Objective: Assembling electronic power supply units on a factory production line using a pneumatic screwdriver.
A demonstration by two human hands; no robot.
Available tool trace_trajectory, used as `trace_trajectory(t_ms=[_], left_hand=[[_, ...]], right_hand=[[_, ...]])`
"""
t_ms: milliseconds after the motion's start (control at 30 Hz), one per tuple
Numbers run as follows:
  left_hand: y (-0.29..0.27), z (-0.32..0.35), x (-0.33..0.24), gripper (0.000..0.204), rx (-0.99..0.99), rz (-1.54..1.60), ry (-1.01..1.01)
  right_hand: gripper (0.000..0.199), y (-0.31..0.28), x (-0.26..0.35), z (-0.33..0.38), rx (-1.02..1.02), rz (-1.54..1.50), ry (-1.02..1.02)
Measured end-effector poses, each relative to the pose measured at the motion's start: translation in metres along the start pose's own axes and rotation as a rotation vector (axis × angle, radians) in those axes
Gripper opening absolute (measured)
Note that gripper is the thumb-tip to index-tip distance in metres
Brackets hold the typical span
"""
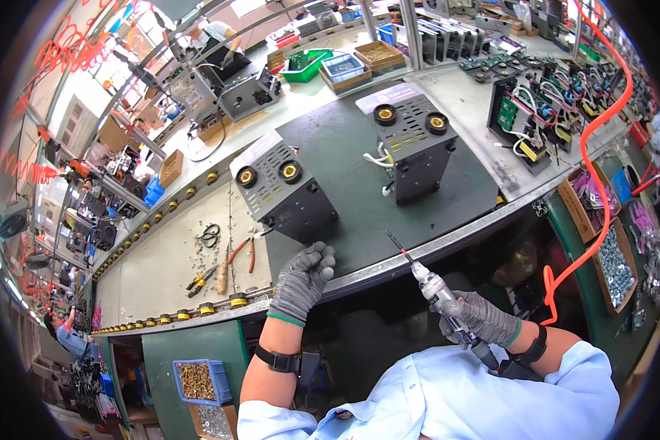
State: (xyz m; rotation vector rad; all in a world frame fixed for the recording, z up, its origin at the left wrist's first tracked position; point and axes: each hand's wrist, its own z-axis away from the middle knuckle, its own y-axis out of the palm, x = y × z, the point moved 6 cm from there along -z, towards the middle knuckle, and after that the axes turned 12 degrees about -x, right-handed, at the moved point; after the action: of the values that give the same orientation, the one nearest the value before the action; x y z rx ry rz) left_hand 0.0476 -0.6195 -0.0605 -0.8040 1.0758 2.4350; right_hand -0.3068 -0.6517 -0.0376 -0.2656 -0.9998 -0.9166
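Note:
My right hand (484, 319), in a grey glove, is wrapped round a power screwdriver (434, 288). Its thin bit points up and away, over the front edge of the bench. Near that edge my left hand (302, 282), gloved in grey with a green cuff, has its fingers curled together; anything in them is hidden. Just beyond it stands a dark metal housing (298, 209) with a slotted panel and two round black sockets with brass centres. A second, similar housing (420, 165) stands farther right on the green mat (359, 235), white wires sticking out at its left side.
Left of the mat lie red-handled pliers (242, 253), yellow-handled cutters (202, 280) and black scissors (210, 235). Wired circuit assemblies (535, 117) stand at the right. An orange air hose (594, 132) hangs there. Below are a blue screw bin (218, 383) and a hardware box (614, 268).

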Motion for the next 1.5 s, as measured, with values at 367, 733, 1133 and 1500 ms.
trace_trajectory(t_ms=[367,733,1133,1500], left_hand=[[0.024,-0.01,0.019,0.024,-0.06,-0.304,0.049],[0.024,-0.019,0.002,0.032,0.039,-0.249,0.133],[0.046,0.005,0.0,0.038,-0.026,-0.135,0.058],[0.068,0.044,-0.022,0.038,-0.174,-0.5,0.408]], right_hand=[[0.054,0.014,0.01,-0.004,0.122,0.059,-0.078],[0.057,0.028,0.011,-0.039,0.205,0.143,-0.04],[0.055,0.039,0.015,-0.038,0.262,0.194,-0.057],[0.052,0.041,0.032,-0.02,0.316,0.168,-0.012]])
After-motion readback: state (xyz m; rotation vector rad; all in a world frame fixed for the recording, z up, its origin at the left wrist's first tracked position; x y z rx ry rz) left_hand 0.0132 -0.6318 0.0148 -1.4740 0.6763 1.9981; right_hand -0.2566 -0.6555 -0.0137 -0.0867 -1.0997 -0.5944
